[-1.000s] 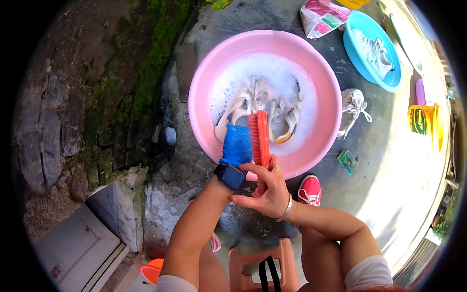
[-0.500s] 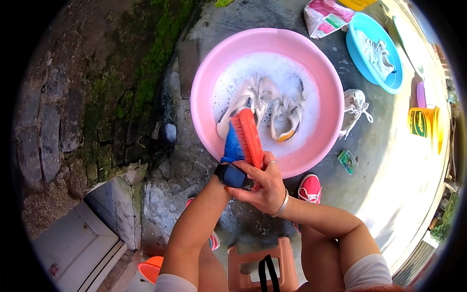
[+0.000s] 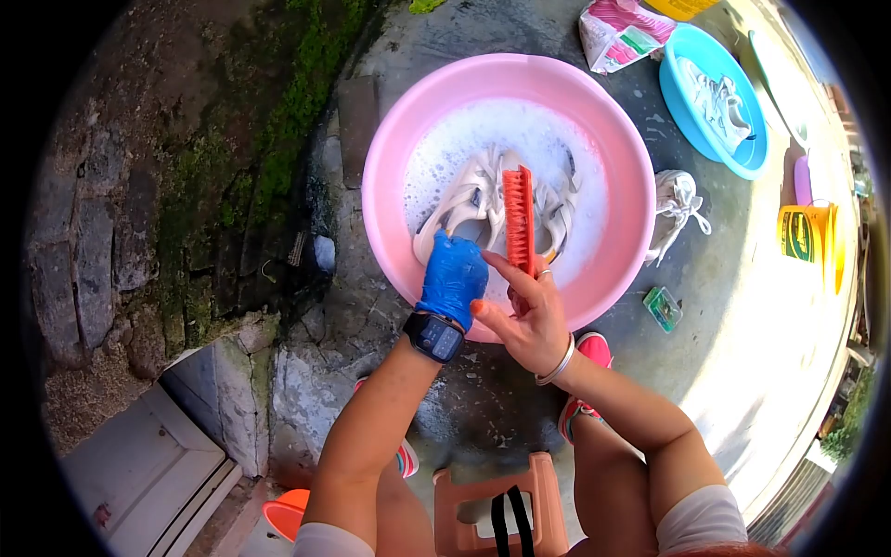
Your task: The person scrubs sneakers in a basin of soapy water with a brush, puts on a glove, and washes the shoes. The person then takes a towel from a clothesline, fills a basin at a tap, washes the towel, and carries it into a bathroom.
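Note:
A pink basin (image 3: 386,111) of foamy water holds two pale laced shoes. My left hand (image 3: 453,274), in a blue glove with a dark watch at the wrist, is over the basin's near side, at the heel end of the left shoe (image 3: 459,200); its fingertips are hidden. My bare right hand (image 3: 534,320) grips the lower end of a red brush (image 3: 519,218), with thumb and forefinger stretched toward the glove. The brush stands with bristles facing left, partly covering the right shoe (image 3: 561,209).
Right of the basin are a white shoe (image 3: 675,212) and a small green packet (image 3: 663,309). Farther off are a blue basin (image 3: 685,102) with shoes, a detergent bag (image 3: 620,37) and a yellow container (image 3: 809,232). A pink stool (image 3: 549,506) is below; a mossy wall (image 3: 213,167) is left.
The brush crossed over the gloved hand half a second ago; now it has swung right and up, away from it. The right hand has moved slightly right, its thumb and forefinger off the watch wrist.

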`<move>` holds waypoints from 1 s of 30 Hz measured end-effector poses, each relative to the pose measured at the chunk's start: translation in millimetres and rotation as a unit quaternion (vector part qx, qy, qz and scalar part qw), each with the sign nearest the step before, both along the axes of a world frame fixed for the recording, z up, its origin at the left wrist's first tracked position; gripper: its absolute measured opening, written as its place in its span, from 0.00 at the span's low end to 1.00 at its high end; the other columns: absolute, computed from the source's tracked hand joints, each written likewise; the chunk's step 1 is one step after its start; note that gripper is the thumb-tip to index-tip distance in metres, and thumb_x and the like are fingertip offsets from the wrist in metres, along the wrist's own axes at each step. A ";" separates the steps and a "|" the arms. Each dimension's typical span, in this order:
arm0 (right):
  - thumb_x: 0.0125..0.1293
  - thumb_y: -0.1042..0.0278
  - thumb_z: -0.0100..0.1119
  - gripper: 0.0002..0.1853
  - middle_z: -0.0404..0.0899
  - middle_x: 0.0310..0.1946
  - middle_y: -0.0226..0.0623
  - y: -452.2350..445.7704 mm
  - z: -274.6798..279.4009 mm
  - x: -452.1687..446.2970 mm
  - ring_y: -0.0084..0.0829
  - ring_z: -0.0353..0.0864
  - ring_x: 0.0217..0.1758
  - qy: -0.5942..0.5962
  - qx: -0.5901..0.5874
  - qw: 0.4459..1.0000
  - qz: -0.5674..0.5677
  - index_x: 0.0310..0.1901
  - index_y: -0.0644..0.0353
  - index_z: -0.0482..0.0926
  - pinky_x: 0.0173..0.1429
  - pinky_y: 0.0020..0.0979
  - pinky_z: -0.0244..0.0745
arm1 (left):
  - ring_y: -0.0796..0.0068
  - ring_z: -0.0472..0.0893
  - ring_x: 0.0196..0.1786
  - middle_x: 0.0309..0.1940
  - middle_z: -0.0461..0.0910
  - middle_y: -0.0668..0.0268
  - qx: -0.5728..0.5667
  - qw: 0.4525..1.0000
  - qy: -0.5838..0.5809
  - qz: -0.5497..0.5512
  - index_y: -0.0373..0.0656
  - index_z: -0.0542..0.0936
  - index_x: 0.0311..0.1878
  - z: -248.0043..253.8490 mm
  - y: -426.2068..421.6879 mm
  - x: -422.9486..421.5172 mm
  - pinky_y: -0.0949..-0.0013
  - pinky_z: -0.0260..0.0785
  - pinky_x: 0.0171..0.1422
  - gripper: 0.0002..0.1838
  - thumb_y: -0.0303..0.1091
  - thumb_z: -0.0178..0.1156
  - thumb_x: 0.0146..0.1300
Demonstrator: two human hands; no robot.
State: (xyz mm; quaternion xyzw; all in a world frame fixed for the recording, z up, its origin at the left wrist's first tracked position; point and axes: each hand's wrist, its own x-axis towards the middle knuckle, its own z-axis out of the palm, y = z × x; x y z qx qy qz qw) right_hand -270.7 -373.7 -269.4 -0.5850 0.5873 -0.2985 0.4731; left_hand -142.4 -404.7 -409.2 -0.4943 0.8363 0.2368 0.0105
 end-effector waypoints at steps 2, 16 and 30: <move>0.59 0.60 0.59 0.26 0.70 0.40 0.49 -12.3 -8.9 -7.5 0.39 0.70 0.44 0.032 0.036 0.999 -0.010 0.58 0.58 0.69 0.46 0.34 0.66 | 0.71 0.76 0.41 0.29 0.78 0.70 -0.097 0.980 -0.159 -0.069 0.52 0.80 0.32 35.4 -1.1 -3.0 0.59 0.59 0.54 0.06 0.35 0.54 0.56; 0.65 0.66 0.42 0.26 0.72 0.43 0.54 -119.0 -106.1 -15.2 0.51 0.77 0.40 0.418 0.045 0.902 0.102 0.65 0.52 0.55 0.45 0.42 0.73 | 0.67 0.74 0.33 0.24 0.72 0.65 -0.220 0.960 -0.125 -0.120 0.48 0.75 0.28 51.9 -7.0 14.3 0.64 0.64 0.42 0.01 0.31 0.56 0.51; 0.62 0.69 0.43 0.19 0.75 0.42 0.58 -110.2 -78.9 -8.8 0.50 0.77 0.46 0.386 0.116 0.896 0.184 0.55 0.61 0.64 0.48 0.44 0.73 | 0.67 0.74 0.31 0.27 0.71 0.64 -0.191 0.967 -0.092 -0.141 0.47 0.74 0.30 47.6 -2.9 19.7 0.66 0.67 0.33 0.05 0.27 0.55 0.47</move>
